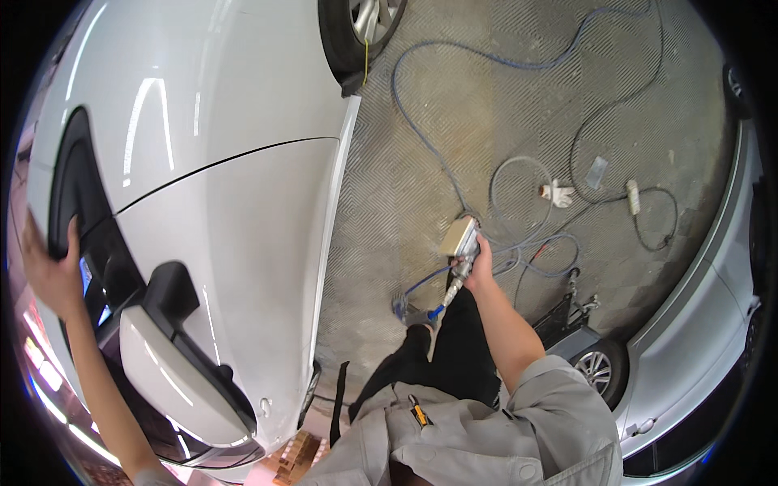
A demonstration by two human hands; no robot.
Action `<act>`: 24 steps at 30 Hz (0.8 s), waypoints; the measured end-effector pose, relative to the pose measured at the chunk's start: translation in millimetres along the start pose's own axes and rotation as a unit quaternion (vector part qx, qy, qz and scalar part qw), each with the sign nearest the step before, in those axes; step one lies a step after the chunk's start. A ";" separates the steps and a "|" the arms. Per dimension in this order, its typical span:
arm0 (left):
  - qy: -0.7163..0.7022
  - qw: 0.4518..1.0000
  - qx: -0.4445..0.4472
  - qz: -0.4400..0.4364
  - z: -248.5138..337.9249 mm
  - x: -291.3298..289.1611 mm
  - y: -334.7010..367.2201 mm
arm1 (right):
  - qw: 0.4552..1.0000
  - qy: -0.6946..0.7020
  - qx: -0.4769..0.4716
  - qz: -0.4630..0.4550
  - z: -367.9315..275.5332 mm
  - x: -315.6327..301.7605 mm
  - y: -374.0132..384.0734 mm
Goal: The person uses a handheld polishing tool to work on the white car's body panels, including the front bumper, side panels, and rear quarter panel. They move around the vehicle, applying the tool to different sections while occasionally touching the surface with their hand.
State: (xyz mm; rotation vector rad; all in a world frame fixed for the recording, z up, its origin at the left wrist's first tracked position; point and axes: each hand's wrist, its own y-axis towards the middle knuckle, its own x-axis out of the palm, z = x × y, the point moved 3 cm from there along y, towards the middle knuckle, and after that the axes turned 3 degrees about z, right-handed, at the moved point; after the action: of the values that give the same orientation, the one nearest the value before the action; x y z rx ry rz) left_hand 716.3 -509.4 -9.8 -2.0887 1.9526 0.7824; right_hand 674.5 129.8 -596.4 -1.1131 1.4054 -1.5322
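Note:
My right hand [484,261] is wrapped round an air sander [460,236] with a cream rectangular pad and a metallic body. A hose fitting with a blue end trails from it toward my legs. The sander is held in front of me, apart from the car. To the left, my left hand [50,271] lies flat with fingers spread against the white car [243,202], by the dark trim at the window's front corner. It holds nothing. Below it, the white-and-black side mirror [174,368] juts out from the door.
Air hoses [421,134] and cables loop over the patterned floor. A white work glove [557,193], a small clear sheet [597,172] and a white cylinder-shaped connector [633,197] lie there. A silver car [697,316] stands at the right, with a black metal stand [559,324] near its wheel.

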 end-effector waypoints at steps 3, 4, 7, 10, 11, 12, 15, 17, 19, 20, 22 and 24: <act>0.014 1.000 0.009 -0.024 22.2 -4.8 7.1 | 0.994 -0.006 -0.023 -0.102 -23.7 -6.0 -45.4; -0.003 1.000 -0.004 -0.020 27.9 -6.2 9.3 | 0.995 -0.019 -0.022 -0.092 -29.2 -7.5 -57.4; 0.004 0.999 -0.035 0.027 40.7 -14.8 13.5 | 0.994 -0.030 -0.031 -0.102 -44.8 -5.7 -93.6; -0.056 0.994 -0.084 0.030 46.1 -17.1 15.8 | 0.994 -0.019 -0.060 -0.084 -53.9 0.0 -127.9; -0.067 0.993 -0.091 0.039 47.8 -17.2 15.3 | 0.991 -0.022 -0.084 -0.100 -58.6 4.5 -137.5; -0.066 0.992 -0.096 0.038 48.6 -15.3 15.2 | 0.989 -0.028 -0.106 -0.101 -61.7 4.4 -147.7; -0.058 0.992 -0.113 0.015 50.5 -7.3 10.9 | 0.986 -0.031 -0.148 -0.069 -74.5 -3.4 -169.4; -0.064 0.990 -0.120 0.020 49.4 -5.9 5.2 | 0.982 -0.033 -0.182 -0.038 -87.1 -10.7 -178.6; -0.080 0.988 -0.127 0.046 53.3 -4.6 6.1 | 0.966 -0.045 -0.255 -0.003 -102.0 -20.2 -190.9; -0.083 0.987 -0.133 0.036 54.4 -5.3 4.8 | 0.948 -0.060 -0.311 0.016 -111.8 -22.6 -198.9; -0.104 0.984 -0.143 0.033 56.9 -9.2 5.2 | 0.918 -0.062 -0.382 0.086 -129.2 -27.8 -217.9; -0.125 0.981 -0.144 0.043 56.5 -14.3 8.4 | 0.905 -0.080 -0.406 0.101 -149.0 -23.7 -240.1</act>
State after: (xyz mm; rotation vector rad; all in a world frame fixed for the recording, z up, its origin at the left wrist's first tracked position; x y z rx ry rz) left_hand 694.0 -471.4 -48.8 -1.9418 1.8945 1.3472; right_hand 546.9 225.5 -362.0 -1.4596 2.0328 -0.6632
